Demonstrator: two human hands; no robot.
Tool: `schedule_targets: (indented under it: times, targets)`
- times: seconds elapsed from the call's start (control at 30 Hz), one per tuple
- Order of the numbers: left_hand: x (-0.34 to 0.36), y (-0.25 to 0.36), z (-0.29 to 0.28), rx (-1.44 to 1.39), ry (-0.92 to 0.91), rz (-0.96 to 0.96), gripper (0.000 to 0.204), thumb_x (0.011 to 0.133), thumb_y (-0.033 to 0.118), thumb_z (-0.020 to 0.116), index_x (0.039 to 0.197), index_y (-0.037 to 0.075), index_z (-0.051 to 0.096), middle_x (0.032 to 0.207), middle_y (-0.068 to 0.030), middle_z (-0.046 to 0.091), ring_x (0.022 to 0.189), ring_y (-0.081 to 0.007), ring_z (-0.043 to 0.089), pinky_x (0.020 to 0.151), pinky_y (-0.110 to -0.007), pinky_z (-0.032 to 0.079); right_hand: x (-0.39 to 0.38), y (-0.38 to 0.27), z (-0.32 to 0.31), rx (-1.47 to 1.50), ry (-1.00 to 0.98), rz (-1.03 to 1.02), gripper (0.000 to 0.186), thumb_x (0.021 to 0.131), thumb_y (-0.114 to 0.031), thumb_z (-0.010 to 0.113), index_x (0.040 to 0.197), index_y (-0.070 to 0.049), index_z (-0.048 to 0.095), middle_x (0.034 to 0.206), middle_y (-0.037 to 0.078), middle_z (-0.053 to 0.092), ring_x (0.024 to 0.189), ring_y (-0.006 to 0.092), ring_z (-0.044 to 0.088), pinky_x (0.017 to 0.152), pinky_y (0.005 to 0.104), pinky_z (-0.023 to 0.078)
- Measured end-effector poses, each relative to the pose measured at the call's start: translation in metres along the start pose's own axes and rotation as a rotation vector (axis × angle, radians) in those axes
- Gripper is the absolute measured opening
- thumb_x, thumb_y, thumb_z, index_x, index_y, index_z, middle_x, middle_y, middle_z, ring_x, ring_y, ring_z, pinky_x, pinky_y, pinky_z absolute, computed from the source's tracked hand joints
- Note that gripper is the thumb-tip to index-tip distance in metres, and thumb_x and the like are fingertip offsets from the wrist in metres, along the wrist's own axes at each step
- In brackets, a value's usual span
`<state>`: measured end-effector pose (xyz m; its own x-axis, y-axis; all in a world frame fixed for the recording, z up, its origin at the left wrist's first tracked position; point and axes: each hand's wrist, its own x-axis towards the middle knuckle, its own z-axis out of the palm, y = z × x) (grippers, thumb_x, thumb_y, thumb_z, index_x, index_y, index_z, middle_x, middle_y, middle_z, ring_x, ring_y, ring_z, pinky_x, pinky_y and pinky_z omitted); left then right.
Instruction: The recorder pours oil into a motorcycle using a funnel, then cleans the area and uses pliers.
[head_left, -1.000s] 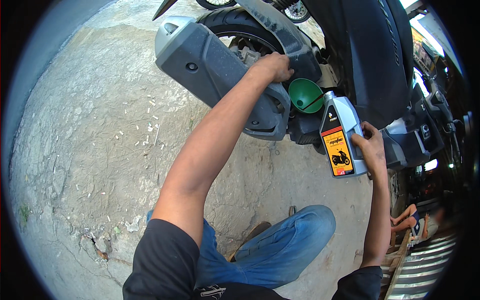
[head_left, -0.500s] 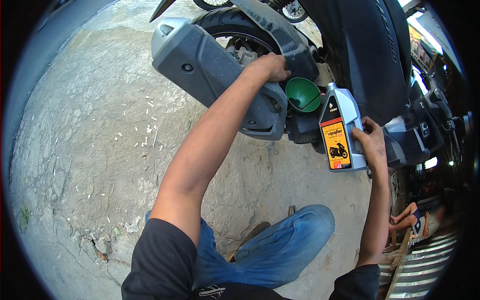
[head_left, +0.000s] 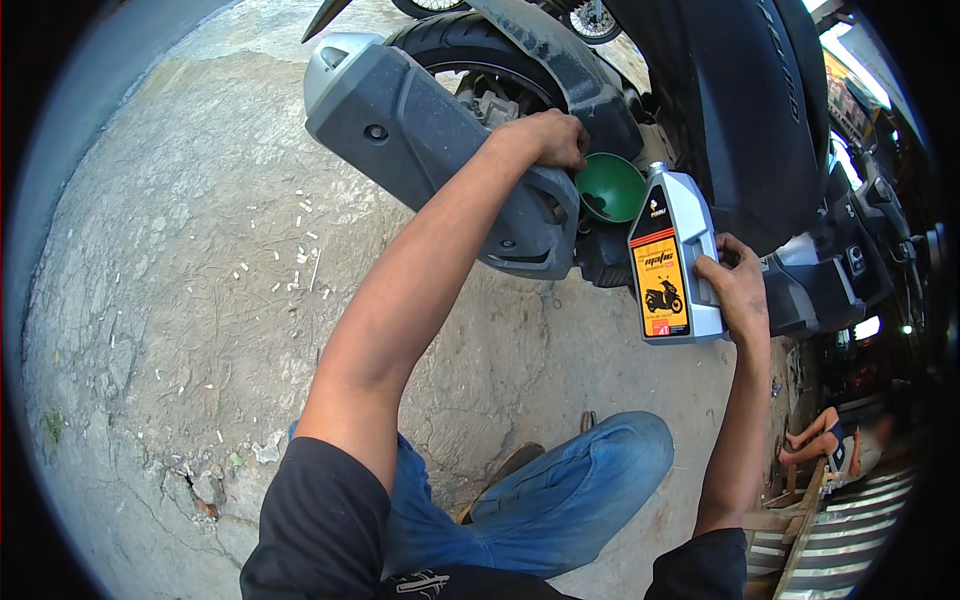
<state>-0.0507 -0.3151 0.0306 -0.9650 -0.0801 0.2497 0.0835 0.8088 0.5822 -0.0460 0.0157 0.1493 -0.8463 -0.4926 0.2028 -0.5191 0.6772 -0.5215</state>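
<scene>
My right hand (head_left: 741, 287) grips a grey plastic oil bottle (head_left: 703, 215) with a yellow and black label, thumb and fingers around its side. The bottle stands nearly upright in view, its uncapped neck beside a green funnel (head_left: 622, 184). Dark liquid shows on the funnel's inner wall; its spout is hidden. Just left of the funnel's rim, my left hand (head_left: 556, 138) is closed with curled fingers, over the space between the exhaust cover and the rear wheel. What those fingers hold, if anything, is hidden.
A scooter with a grey exhaust cover (head_left: 400, 130), rear tyre (head_left: 480, 45) and black seat (head_left: 745, 110) fills the upper area. Small white scraps (head_left: 302, 256) litter the concrete floor (head_left: 180, 330). At the lower right, a person (head_left: 825, 445) sits near corrugated metal sheeting (head_left: 850, 530).
A thin dark stream from the bottle's neck into the funnel no longer shows. The bottle has turned slightly and shifted left relative to the funnel. My left hand keeps its place beside the funnel.
</scene>
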Motion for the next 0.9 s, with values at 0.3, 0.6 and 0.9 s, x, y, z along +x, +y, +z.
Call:
schedule_targets:
  times: [0.3,0.6,0.9]
  targets:
    - [0.0039,-0.0036,0.0031,-0.024,0.036,0.076,0.030,0.086,0.027,0.075,0.108,0.007,0.077,0.107,-0.0144,0.078,0.107,-0.0328,0.073,0.095,-0.042,0.055,-0.0025,0.0009,0.0054,-0.119,-0.015,0.003,0.048,0.074,-0.028,0.075,0.107,0.006,0.067,0.083,0.009,0.063,0.071,0.0144,0.060,0.072,0.0263,0.048]
    - [0.0009,-0.0016,0.0012,-0.068,0.009,0.052,0.025,0.089,0.023,0.074,0.107,0.007,0.076,0.097,-0.0106,0.079,0.101,-0.0284,0.074,0.092,-0.041,0.055,-0.0017,0.0039,0.0055,-0.089,-0.016,0.036,0.052,0.074,-0.027,0.078,0.109,0.009,0.068,0.085,0.008,0.064,0.074,0.0145,0.060,0.073,0.0280,0.049]
    - [0.0005,-0.0028,0.0003,-0.064,0.007,0.056,0.032,0.088,0.029,0.074,0.111,0.008,0.078,0.102,-0.0128,0.079,0.103,-0.0296,0.075,0.094,-0.041,0.055,-0.0023,0.0036,0.0013,-0.091,0.003,0.018,0.053,0.074,-0.027,0.079,0.111,0.009,0.069,0.090,0.010,0.066,0.077,0.0150,0.061,0.075,0.0284,0.050]
